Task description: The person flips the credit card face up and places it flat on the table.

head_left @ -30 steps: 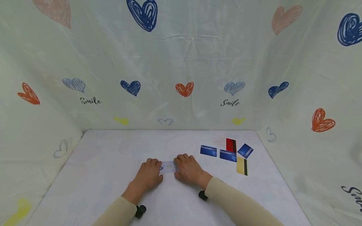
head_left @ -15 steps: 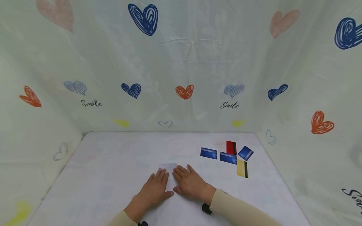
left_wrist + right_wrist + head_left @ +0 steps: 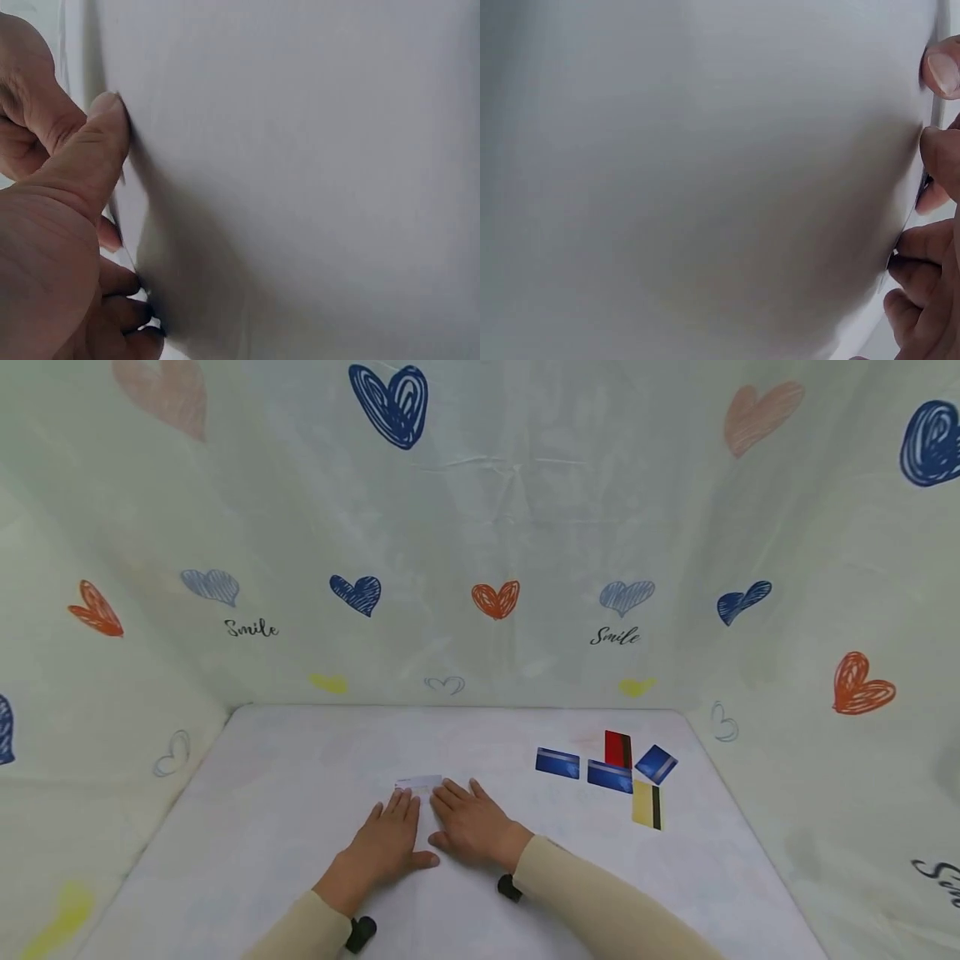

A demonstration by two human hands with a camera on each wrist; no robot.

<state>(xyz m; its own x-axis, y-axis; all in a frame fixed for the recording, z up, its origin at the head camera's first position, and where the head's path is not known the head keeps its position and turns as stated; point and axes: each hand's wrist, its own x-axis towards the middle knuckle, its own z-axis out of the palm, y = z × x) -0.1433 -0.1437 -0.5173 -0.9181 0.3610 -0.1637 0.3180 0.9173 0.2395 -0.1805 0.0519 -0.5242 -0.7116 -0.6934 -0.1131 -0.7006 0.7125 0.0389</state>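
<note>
A pale, flat slip (image 3: 420, 781) lies on the white desk (image 3: 315, 752) near its middle, its far edge showing beyond the fingertips; too little of it is uncovered to tell whether it is a stiff card or paper. The left hand (image 3: 385, 842) reaches up to its near side, fingers stretched out straight and thumb spread away. The right hand (image 3: 472, 827) has its fingers extended too, their tips at the slip's right end; neither hand appears to pinch it. The wrist views show mostly bare desk, with the fingers at the margin. To the right, well apart from the hands, lie five cards: a left blue card (image 3: 557, 763), a middle blue card (image 3: 610, 777), a tilted blue card (image 3: 656, 765), a red card (image 3: 617, 749) whose lower end meets the middle blue one, and a yellow card (image 3: 647, 805) nearest the person. As far as can be judged, the slip is laid down but not released, so letting go of it remains; the five cards sit loosely at odd angles, untouched.
</note>
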